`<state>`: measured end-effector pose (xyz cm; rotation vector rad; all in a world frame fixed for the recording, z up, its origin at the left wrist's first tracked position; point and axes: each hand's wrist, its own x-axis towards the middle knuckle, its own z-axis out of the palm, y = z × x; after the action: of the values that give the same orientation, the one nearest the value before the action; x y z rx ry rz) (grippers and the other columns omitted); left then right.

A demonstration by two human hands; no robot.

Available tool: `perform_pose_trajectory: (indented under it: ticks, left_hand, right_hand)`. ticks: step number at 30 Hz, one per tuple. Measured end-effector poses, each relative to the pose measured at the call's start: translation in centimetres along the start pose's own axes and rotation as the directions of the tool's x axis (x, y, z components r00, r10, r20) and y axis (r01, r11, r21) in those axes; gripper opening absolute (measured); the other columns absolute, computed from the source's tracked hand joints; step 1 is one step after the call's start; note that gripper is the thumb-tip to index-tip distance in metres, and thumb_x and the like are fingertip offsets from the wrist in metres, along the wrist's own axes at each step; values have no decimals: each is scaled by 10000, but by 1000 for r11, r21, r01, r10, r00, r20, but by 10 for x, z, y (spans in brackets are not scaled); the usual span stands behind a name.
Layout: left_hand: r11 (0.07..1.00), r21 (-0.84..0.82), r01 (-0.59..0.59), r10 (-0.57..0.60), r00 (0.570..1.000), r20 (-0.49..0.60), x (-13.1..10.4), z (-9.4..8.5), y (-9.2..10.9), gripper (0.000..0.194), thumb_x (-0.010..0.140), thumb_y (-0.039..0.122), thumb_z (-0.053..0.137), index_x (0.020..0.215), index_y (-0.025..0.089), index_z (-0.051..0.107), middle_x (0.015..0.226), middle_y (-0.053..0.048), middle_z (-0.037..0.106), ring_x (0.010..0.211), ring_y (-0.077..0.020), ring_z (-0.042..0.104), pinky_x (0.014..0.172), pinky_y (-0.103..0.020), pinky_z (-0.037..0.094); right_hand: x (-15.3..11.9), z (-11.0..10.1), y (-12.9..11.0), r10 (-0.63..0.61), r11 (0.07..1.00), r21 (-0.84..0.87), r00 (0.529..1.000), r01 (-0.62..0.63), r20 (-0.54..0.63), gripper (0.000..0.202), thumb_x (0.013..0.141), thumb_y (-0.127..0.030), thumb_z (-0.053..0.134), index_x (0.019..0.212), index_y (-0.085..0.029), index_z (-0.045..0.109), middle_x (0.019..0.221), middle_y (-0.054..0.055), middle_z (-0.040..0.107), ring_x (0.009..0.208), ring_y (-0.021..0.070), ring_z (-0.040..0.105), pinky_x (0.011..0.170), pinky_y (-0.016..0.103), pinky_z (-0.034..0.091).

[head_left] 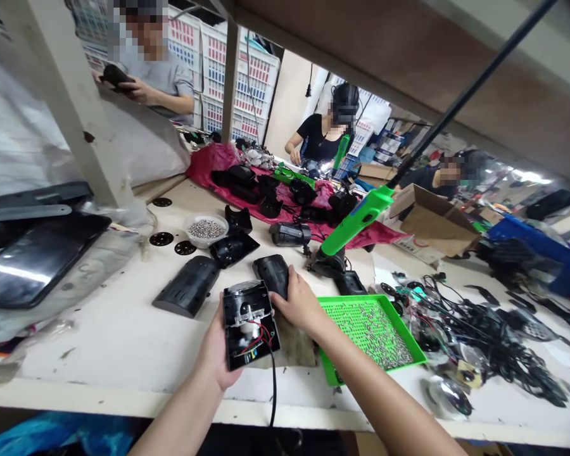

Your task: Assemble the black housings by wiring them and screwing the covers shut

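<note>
At the near edge of a white workbench [123, 342], a worker's left hand [218, 348] grips an open black housing [234, 360], its inside facing up to show red wires [265, 332] and a white part; a black cable [273, 386] hangs from it over the edge. Just beyond, the right hand [297, 301] is closed on the near end of a black casing [268, 271]; whether that piece is lifted clear of the bench, I cannot tell. Beside the right forearm sits a green tray [380, 372] of small metal screws, with a tangle of dark cables [508, 354] to its right. Farther in lie a vented black shell [187, 285] and a bowl [204, 243] of small metal pieces. A green power screwdriver [358, 218] slants above the bench, before a pink cloth [202, 161] strewn with black parts. Across the room, a co-worker in grey [178, 79] holds a dark object near stacked white crates [261, 82].
</note>
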<state>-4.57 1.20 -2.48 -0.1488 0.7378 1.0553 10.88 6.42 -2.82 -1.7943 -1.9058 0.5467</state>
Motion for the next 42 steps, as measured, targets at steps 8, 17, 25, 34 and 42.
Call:
perform_pose_trajectory:
  ticks: [8, 17, 25, 34, 42]
  left_hand:
    - [1000, -13, -22, 22, 1000, -14, -1, 1, 2, 502, 969, 372, 361, 1316, 57, 540, 910, -166, 766, 846, -303, 732, 870, -500, 543]
    - [999, 7, -38, 39, 999, -23, 1, 3, 0, 532, 952, 484, 380, 1234, 97, 612, 906, -146, 766, 874, -301, 723, 877, -488, 541]
    - [996, 28, -83, 83, 997, 4, -5, 7, -2, 562, 917, 577, 392, 944, 104, 694, 852, -150, 760, 910, -310, 712, 891, -479, 532]
    - [994, 83, -75, 70, 995, 68, -3, 6, -3, 578, 927, 569, 378, 1010, 89, 689, 855, -158, 759, 922, -314, 709, 891, -484, 532]
    - [988, 124, -92, 83, 994, 74, -2, 5, -4, 603, 937, 564, 352, 1040, 76, 691, 863, -166, 759, 902, -306, 715, 878, -463, 540]
  right_hand:
    - [-26, -18, -8, -120, 993, -17, 990, 119, -73, 607, 884, -299, 523, 1414, -39, 382, 1445, 242, 446, 1384, 314, 383, 1147, 499, 310]
    - [-86, -23, -17, -185, 959, 202, 978, 201, -93, 359, 936, -247, 466, 1284, -200, 540, 1248, 116, 631, 1178, 246, 586, 1003, 435, 484]
    - [-104, 4, -9, -168, 896, 396, 979, 200, -116, 331, 962, -242, 438, 1273, -238, 550, 1176, 95, 633, 1124, 219, 603, 967, 381, 499]
    - [-114, 13, -3, -175, 858, 453, 967, 242, -183, 368, 955, -239, 471, 1319, -257, 523, 1231, 93, 607, 1149, 222, 587, 940, 363, 511]
    - [-112, 15, 0, -167, 833, 504, 972, 229, -164, 380, 946, -232, 484, 1322, -240, 536, 1115, 84, 648, 1022, 209, 629, 868, 330, 523]
